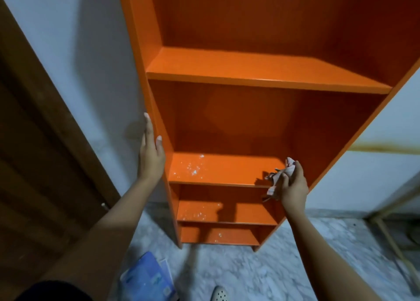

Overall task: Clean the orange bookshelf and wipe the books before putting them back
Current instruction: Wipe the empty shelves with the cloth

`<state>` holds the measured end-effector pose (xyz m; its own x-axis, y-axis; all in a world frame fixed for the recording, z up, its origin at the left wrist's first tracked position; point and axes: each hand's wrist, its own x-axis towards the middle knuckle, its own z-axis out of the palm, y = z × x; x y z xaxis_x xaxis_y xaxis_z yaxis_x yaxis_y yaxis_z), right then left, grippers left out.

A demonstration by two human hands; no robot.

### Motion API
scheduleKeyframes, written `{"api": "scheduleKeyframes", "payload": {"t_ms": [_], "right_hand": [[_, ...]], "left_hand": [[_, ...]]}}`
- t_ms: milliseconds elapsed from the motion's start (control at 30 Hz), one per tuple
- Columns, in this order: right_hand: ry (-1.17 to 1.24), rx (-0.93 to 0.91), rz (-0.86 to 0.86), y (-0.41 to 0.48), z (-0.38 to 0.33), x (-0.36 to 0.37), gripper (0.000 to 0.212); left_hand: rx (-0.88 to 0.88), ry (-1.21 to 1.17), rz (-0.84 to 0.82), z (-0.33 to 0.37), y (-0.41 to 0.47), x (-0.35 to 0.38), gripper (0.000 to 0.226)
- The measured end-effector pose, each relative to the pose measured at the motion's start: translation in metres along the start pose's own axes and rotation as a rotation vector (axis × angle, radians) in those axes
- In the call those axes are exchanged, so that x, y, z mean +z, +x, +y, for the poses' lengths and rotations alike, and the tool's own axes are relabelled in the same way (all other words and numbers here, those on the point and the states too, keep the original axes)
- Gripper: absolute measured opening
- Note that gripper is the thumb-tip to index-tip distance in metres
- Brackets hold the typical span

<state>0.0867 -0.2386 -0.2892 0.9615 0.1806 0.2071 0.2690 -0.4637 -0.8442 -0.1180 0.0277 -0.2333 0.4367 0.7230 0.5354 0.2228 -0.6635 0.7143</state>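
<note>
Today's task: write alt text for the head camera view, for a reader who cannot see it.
A person faces an orange bookshelf, left hand flat against its left side panel, right hand gripping a crumpled cloth at the right end of a shelf dotted with white specks. Blue books lie on the mottled floor below.
</note>
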Motion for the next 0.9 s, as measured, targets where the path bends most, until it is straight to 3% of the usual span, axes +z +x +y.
{"api": "scheduleKeyframes", "payload": {"t_ms": [100, 200, 267, 400, 500, 667, 900], "right_hand": [[-0.075, 0.014, 0.043, 0.022, 0.020, 0.007, 0.051], [-0.240, 0.014, 0.140, 0.056, 0.049, 0.014, 0.026], [-0.314, 0.085, 0.115, 0.074, 0.065, 0.017, 0.021], [-0.392, 0.112, -0.036, 0.083, 0.084, 0.032, 0.044], [-0.405, 0.016, -0.019, 0.080, 0.088, 0.042, 0.040], [-0.495, -0.189, -0.024, 0.070, 0.099, 0.060, 0.056], [-0.517, -0.415, -0.212, 0.030, 0.068, 0.105, 0.049]], "left_hand": [[-0.057, -0.001, 0.003, -0.024, -0.014, 0.018, 0.061], [-0.089, 0.014, 0.046, -0.037, -0.022, 0.034, 0.059], [-0.115, 0.071, 0.099, -0.045, -0.024, 0.045, 0.057], [-0.065, 0.151, 0.191, -0.056, -0.021, 0.054, 0.053], [-0.054, 0.184, 0.184, -0.059, -0.021, 0.055, 0.050], [-0.052, 0.211, 0.190, -0.062, -0.020, 0.055, 0.049], [-0.004, 0.220, 0.224, -0.063, -0.020, 0.055, 0.050]]}}
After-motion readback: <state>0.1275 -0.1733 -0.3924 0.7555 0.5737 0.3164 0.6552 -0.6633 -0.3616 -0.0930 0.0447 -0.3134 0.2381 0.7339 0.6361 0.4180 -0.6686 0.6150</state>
